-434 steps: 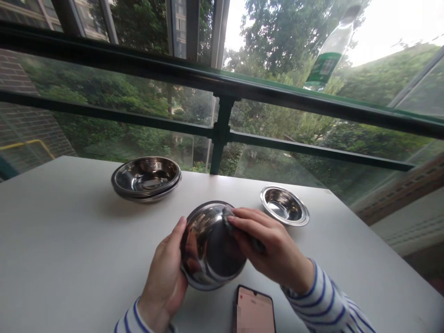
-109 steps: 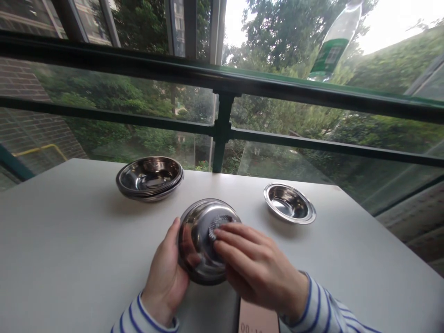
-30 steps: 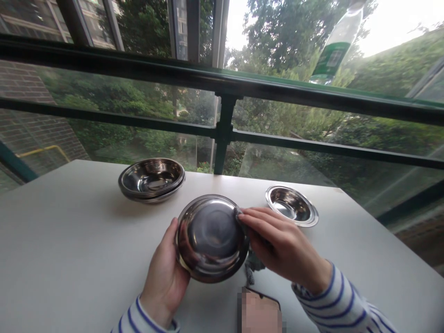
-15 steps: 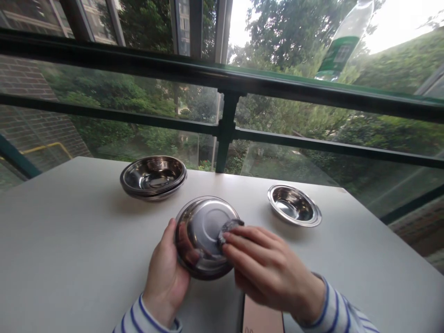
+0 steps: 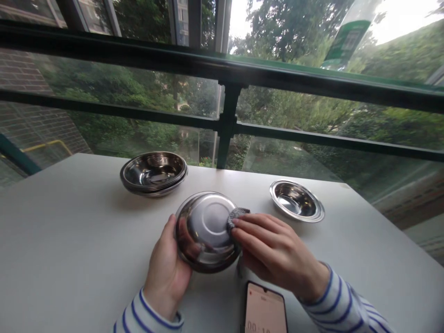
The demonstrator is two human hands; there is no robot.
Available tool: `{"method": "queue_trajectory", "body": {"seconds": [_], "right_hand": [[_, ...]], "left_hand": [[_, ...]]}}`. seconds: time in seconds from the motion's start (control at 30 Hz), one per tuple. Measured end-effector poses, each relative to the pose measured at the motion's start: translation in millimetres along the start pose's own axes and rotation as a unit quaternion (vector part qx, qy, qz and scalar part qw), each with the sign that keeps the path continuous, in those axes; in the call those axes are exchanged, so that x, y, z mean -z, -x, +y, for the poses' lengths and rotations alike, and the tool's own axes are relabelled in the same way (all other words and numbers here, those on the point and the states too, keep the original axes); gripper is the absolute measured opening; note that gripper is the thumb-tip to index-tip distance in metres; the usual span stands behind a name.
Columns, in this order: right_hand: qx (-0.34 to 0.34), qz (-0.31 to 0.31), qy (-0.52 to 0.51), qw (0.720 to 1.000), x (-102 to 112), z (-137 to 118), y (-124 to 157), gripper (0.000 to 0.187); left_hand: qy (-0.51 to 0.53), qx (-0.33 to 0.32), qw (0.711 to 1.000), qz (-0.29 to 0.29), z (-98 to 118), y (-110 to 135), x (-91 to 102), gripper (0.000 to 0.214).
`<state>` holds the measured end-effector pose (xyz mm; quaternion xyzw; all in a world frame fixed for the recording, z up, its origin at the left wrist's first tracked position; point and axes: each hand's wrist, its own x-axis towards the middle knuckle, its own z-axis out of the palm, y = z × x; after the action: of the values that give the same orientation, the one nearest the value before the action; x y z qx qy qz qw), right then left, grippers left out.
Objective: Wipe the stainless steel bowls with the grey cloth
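Observation:
A shiny metal bowl (image 5: pixel 206 226), turned so its outer base faces me, is gripped at its left rim by my left hand (image 5: pixel 166 270). The thumb lies along the rim and the other fingers are hidden behind. My right hand (image 5: pixel 277 249) pinches a grey checkered cloth (image 5: pixel 237 216) and presses it against the bowl's right side. Just below that hand, a phone (image 5: pixel 265 307) showing timer digits lies on the white table (image 5: pixel 69 259).
Several nested metal bowls (image 5: pixel 154 173) stand at the back left. More metal bowls (image 5: pixel 296 201), seemingly stacked, sit at the back right. Behind the table runs a dark green railing (image 5: pixel 227 122) with glass panels. A green-labelled plastic bottle (image 5: pixel 347 44) stands on its top rail.
My right hand and the cloth have slid right and slightly up, toward the bowl's edge. More of the phone now shows. My left hand keeps its hold; the view has tilted slightly.

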<state>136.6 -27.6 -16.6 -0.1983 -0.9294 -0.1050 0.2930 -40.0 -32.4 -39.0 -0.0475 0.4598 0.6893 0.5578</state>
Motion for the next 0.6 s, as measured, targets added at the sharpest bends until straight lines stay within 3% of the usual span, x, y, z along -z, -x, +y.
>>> {"method": "queue_trajectory", "body": {"seconds": [0.13, 0.3, 0.43, 0.6], "right_hand": [[0.044, 0.021, -0.036, 0.998, -0.8, -2.6, -1.1, 0.021], [-0.028, -0.006, -0.014, 0.999, -0.8, 1.3, 1.1, 0.026], [0.011, -0.009, -0.054, 0.998, -0.5, -0.8, 0.0, 0.024], [-0.021, -0.018, -0.034, 0.999, -1.4, -3.2, 0.1, 0.026]], "left_hand": [[-0.009, 0.010, 1.000, -0.014, 0.1, -1.2, 0.8, 0.020], [-0.014, 0.005, 1.000, -0.009, -0.6, -1.8, 1.2, 0.019], [-0.026, 0.014, 0.999, -0.024, -1.8, -0.7, 1.6, 0.023], [-0.026, 0.008, 0.999, -0.022, -2.2, 0.9, 2.0, 0.022]]}}
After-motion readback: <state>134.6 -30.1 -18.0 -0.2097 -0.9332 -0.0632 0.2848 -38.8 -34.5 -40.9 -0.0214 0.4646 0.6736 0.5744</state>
